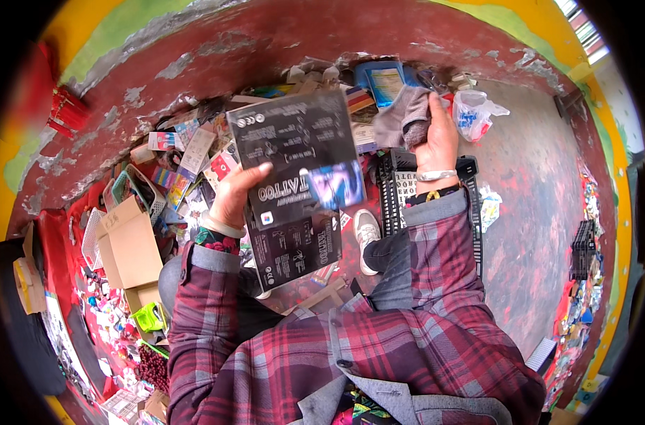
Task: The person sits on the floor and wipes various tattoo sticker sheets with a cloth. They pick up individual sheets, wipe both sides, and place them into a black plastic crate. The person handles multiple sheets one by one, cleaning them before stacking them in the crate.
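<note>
My left hand [236, 193] grips flat black printed packets, its thumb lying across the front. The upper packet [294, 134] carries white print and a blue-purple picture. Below it, a second black packet [294, 249] shows partly, overlapped by the first. In my right hand [440, 138], raised further right, is a grey sock [399, 122] with a darker part, bunched against the fingers. Under my right wrist stands a black plastic crate [392, 202] with a printed sheet in it, partly hidden by my arm.
Piled goods line the wall, with a blue packet [385, 86] and a white plastic bag [474, 113] among them. To the left are an open cardboard box [130, 244] and a plastic basket [152, 191]. Small items lie along the right wall near a black crate [583, 239].
</note>
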Demonstrator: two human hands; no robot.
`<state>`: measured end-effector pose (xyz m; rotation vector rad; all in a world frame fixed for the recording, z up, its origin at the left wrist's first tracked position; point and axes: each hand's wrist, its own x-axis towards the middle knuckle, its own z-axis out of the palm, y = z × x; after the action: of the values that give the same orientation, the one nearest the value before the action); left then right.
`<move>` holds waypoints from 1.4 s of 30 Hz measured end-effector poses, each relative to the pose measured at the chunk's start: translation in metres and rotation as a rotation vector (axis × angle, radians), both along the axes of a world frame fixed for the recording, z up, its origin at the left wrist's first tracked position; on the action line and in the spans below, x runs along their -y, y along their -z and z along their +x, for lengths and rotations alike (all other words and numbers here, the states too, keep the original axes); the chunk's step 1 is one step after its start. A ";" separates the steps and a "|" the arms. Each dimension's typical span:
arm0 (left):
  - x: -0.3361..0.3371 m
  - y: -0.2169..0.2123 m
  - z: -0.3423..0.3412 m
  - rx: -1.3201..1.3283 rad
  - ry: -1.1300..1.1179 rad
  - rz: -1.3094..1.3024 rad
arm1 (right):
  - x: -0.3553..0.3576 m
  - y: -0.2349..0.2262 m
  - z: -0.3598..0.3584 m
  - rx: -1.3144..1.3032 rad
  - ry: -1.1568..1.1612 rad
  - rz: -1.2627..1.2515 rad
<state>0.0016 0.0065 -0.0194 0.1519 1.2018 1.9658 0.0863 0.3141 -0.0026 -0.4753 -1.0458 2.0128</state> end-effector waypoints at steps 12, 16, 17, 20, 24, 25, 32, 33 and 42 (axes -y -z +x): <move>-0.031 0.014 0.010 0.155 -0.291 0.001 | 0.151 0.000 0.009 0.066 -0.471 1.477; -0.023 0.009 0.008 0.111 -0.225 0.100 | 0.145 0.012 0.000 0.147 -0.320 1.661; -0.017 0.013 0.002 0.068 -0.169 0.102 | 0.136 0.013 -0.005 0.175 -0.294 1.675; -0.007 0.012 -0.006 0.031 -0.068 0.083 | 0.111 0.020 -0.014 0.309 -0.122 1.603; -0.008 0.003 -0.004 -0.052 -0.027 -0.018 | 0.072 0.018 -0.020 0.518 -0.108 1.095; -0.006 -0.002 -0.005 -0.100 0.012 -0.076 | 0.057 0.018 -0.019 0.441 0.029 1.100; -0.003 0.023 -0.008 -0.418 0.268 -0.289 | 0.044 -0.037 0.008 0.060 -0.122 0.569; -0.008 0.013 -0.001 -0.413 0.336 -0.258 | 0.052 -0.040 0.008 0.079 -0.185 0.630; -0.015 0.012 0.007 -0.705 0.542 -0.267 | 0.104 -0.001 -0.003 0.284 -0.463 1.050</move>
<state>0.0083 0.0212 -0.0319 0.9838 1.6298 1.2803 0.0835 0.2101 -0.0016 0.0720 -2.3295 1.4521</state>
